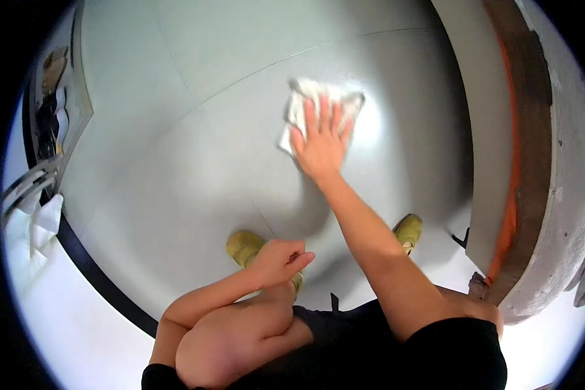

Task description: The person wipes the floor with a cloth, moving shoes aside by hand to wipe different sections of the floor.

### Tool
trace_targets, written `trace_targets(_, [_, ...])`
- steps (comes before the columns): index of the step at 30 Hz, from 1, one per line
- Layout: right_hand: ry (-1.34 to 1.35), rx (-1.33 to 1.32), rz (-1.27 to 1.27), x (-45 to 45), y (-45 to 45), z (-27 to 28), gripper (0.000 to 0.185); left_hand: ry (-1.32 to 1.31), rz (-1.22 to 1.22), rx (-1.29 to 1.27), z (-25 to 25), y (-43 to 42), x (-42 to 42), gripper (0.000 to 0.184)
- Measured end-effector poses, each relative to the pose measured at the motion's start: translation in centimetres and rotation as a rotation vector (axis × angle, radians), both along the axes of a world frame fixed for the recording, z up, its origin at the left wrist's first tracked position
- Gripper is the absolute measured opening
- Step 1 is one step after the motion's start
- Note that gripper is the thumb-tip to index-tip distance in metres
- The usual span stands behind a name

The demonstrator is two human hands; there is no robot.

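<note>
A white cloth (pixel 297 116) lies crumpled on the pale tiled floor (pixel 240 143), its edges turned up at the corners. My right hand (pixel 322 140) presses down on it from above, palm flat and fingers spread, with the arm stretched forward. Close to my left knee, my left hand (pixel 279 261) is curled into a loose fist with the thumb along the side. Nothing shows in that fist, and it stays apart from the cloth. Beneath me are my two yellow-green shoes, the left one (pixel 243 247) and the right one (pixel 408 230), planted on the floor.
Along the right runs a low piece of furniture with a pale side panel (pixel 484 149), a brown band (pixel 533 130) and an orange strip (pixel 510 201). At the far left stands a dark-edged unit with assorted items (pixel 49 123) and a white cloth or bag (pixel 36 227).
</note>
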State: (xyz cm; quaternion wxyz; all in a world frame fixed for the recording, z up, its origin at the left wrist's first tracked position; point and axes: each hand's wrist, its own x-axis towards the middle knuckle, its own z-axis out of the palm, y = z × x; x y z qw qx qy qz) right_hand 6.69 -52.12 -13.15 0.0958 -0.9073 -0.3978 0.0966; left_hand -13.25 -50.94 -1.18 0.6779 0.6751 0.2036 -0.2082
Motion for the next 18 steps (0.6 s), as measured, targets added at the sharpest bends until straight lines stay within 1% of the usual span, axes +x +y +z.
trace_targets(2, [0.039, -0.080, -0.103, -2.1, -6.9, 0.5, 0.065, 0.018, -0.001, 0.028, -0.1, 0.0, -0.5, 0.036])
trace_targets(4, [0.025, -0.060, -0.169, -4.3, -13.2, -0.1, 0.067, 0.076, -0.004, 0.032, 0.1, -0.2, -0.9, 0.037])
trace_targets(7, [0.011, -0.067, -0.187, -5.5, -14.9, 0.2, 0.067, 0.116, -0.038, 0.051, 0.0, -0.2, -1.5, 0.037])
trace_targets(8, [0.016, -0.092, -0.208, -5.4, -13.7, 0.4, 0.067, 0.146, -0.019, 0.021, 0.0, -0.3, -1.6, 0.037])
trace_targets(10, [0.009, -0.083, -0.128, -3.6, -9.8, 0.6, 0.068, 0.198, 0.030, -0.037, -0.1, -0.3, -1.5, 0.037])
trace_targets(13, [0.002, 0.050, -0.011, 1.3, -0.7, 0.3, 0.066, 0.131, 0.124, -0.023, -0.5, -0.8, -1.3, 0.035])
trace_targets(15, [-0.034, 0.143, 0.003, 4.4, 5.4, -0.6, 0.064, 0.178, 0.158, -0.034, 0.0, -0.6, -0.6, 0.035])
trace_targets(16, [-0.056, 0.186, -0.002, 5.6, 7.5, -0.9, 0.062, 0.203, 0.171, -0.037, 0.3, -0.5, -0.3, 0.035])
trace_targets(18, [-0.071, 0.179, 0.019, 7.4, 9.9, -1.1, 0.061, 0.229, 0.150, -0.019, 0.8, 0.2, 0.1, 0.033])
